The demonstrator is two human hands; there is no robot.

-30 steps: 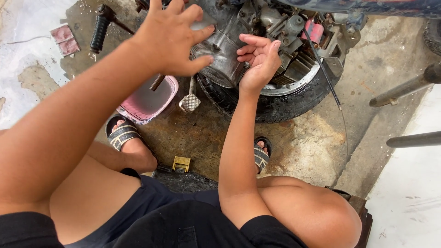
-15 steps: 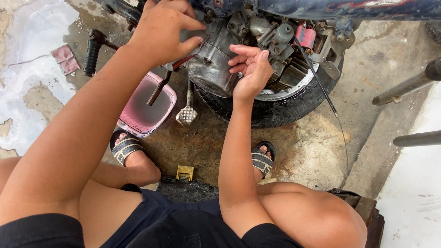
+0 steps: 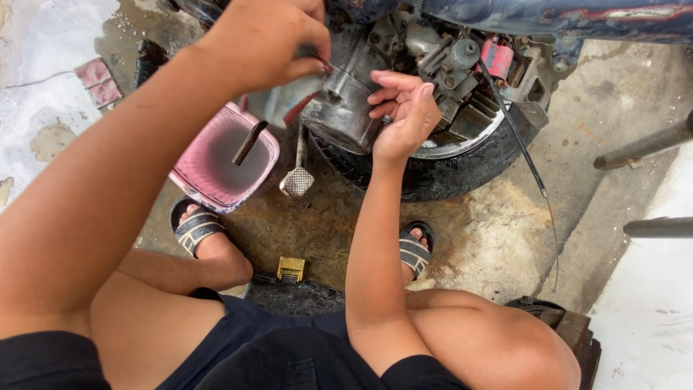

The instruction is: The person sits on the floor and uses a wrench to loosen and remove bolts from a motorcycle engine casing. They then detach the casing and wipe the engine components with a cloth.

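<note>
While crouched over the concrete floor (image 3: 476,238), works with both hands at the engine (image 3: 346,101) of a motorbike, seen from the single head view. Left hand (image 3: 263,40), top centre-left of the frame, curled into a narrow pinch, thumb and fingers closed on a slim tool with a red shaft (image 3: 302,108) that slants down and left from the fingertips; the tip end partly blurred, so its kind cannot be told. Right hand (image 3: 404,112), just right of centre near the top, laid against the rounded grey side of the engine, fingers loosely bent and spread, gripping nothing that shows, only touching the metal.

Engine itself up at top centre, in front of the black tyre (image 3: 447,173), which curves below and to the right of it. A red part (image 3: 497,58) among the metal fittings at upper right, with a thin black cable (image 3: 530,170) running from there down toward the right. Below the left hand, a pink tub (image 3: 189,177) on the ground with a dark handle (image 3: 249,142) sticking out of it. Just right of the tub, a ridged foot pedal (image 3: 297,182) hanging on a metal arm.

Lower down, two feet in striped sandals (image 3: 196,227), one at centre-left and one at centre. Between them, a small yellow piece (image 3: 291,269) on the floor. Bare knees and dark shorts along the bottom.
</note>
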